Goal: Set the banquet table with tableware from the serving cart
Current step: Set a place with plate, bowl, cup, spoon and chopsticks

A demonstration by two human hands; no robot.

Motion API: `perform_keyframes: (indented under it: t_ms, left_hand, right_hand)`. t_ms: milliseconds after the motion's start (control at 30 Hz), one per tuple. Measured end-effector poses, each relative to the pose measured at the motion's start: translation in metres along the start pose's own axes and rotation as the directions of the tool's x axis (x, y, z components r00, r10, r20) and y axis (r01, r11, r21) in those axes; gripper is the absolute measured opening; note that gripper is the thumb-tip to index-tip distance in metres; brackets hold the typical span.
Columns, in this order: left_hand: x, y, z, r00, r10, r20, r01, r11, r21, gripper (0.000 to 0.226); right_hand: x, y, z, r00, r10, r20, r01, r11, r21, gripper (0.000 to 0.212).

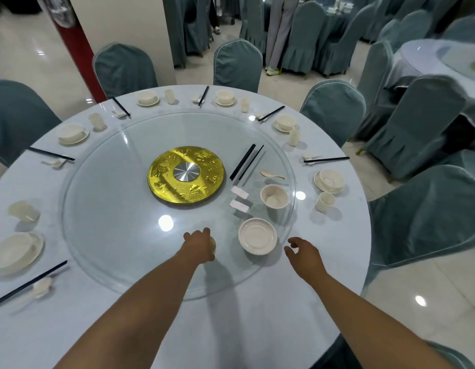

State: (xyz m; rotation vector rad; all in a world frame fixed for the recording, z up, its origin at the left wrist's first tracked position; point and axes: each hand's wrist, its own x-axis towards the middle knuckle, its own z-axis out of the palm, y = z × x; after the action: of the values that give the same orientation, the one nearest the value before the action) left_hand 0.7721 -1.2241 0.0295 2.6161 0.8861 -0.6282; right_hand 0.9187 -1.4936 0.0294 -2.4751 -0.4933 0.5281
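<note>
While the left hand (197,242) gripped a small cream cup (212,245), the right hand (301,253), fingers loosely spread, reached toward the cream saucer (257,235) at its eleven o'clock.

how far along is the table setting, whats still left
Mostly done: seven settings ring the round white table. In hand: the left hand grips a small cream cup; the right hand hovers open. Left: the nearest place is bare, and the cream plate, cream bowl, spoon and black chopsticks wait on the glass turntable.
</note>
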Motion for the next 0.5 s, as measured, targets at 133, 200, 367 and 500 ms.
perform_keyframes:
  t_ms: [133,200,367,500]
  left_hand:
    - [-0.007,0.002,-0.02,0.999,0.007,-0.034,-0.007,1.0,-0.003,0.064]
    - [-0.01,0.005,-0.035,0.998,0.018,-0.058,-0.018,1.0,-0.005,0.066]
    - [-0.025,0.028,-0.062,0.994,0.064,-0.09,-0.069,0.996,-0.055,0.071]
    - [-0.033,0.066,-0.053,0.987,0.136,-0.09,-0.143,0.987,-0.079,0.07]
  right_hand:
    - [-0.001,-0.006,-0.008,1.0,-0.008,-0.012,0.008,1.0,-0.011,0.018]
    - [0.0,-0.009,-0.013,1.0,-0.019,0.003,0.019,0.999,-0.041,0.02]
    - [-0.007,-0.008,-0.026,1.0,-0.003,-0.009,0.002,0.999,-0.035,0.027]
    - [-0.018,0.007,-0.034,0.999,0.049,-0.006,-0.049,0.998,0.031,0.029]
